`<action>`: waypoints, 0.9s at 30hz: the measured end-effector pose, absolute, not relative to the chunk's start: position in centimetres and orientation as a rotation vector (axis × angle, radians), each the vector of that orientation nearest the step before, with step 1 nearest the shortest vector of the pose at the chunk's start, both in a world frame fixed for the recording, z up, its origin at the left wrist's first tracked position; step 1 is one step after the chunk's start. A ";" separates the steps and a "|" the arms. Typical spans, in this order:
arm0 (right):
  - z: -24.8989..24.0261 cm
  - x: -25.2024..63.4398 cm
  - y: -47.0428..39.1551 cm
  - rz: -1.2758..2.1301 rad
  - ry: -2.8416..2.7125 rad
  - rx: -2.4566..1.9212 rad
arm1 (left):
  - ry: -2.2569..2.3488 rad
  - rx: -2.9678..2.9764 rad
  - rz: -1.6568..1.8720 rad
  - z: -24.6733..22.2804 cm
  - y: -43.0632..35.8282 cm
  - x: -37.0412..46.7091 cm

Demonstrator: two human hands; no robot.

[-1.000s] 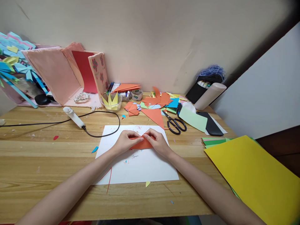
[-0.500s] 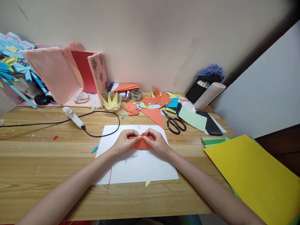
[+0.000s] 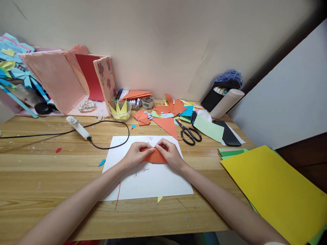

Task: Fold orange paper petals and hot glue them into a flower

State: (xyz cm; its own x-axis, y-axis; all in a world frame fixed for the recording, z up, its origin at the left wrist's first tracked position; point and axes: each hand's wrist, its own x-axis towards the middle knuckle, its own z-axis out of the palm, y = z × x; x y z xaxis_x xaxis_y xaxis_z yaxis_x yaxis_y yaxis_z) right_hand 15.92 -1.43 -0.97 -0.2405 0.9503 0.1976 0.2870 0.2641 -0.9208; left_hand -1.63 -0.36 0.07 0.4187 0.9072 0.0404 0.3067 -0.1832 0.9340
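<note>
A piece of orange paper point(image 3: 154, 157) is pinched between both my hands, just above a white sheet of paper point(image 3: 163, 183). My left hand point(image 3: 136, 154) grips its left side, thumb toward the upper middle. From the right, my right hand point(image 3: 170, 153) holds the other side, with thumb and index finger pressed together at the top edge near the left thumb. The paper's upper part is partly hidden by my fingers. Small coloured marks and scraps dot the white sheet.
Black-handled scissors point(image 3: 189, 132) lie beyond my right hand, beside orange paper scraps point(image 3: 167, 126). A white corded tool point(image 3: 78, 127) rests at left, its black cable looping near the sheet. Yellow card point(image 3: 273, 190) is stacked at right. A clear bowl point(image 3: 120, 114) holds a yellow paper shape.
My right thumb and fingers have moved up to the paper's top edge. The small folded tab that stood up between the hands is no longer visible.
</note>
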 end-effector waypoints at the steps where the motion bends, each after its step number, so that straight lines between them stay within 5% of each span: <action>1: -1.0 15.9 -1.4 0.986 -1.693 -1.154 | 1.057 1.703 0.776 0.1 -0.3 -1.7; 27: -1.6 16.1 -0.9 1.137 -1.623 -1.150 | 1.188 1.619 0.893 -0.7 0.2 -2.0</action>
State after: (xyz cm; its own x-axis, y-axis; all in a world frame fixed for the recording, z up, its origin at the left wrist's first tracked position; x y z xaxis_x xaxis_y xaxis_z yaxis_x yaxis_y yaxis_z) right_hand 16.06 -0.91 -1.56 -0.2417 0.9630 0.1188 0.2175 0.1731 -0.9606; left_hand -2.04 0.19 -0.66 0.2747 0.9608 0.0375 0.3027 -0.1234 0.9451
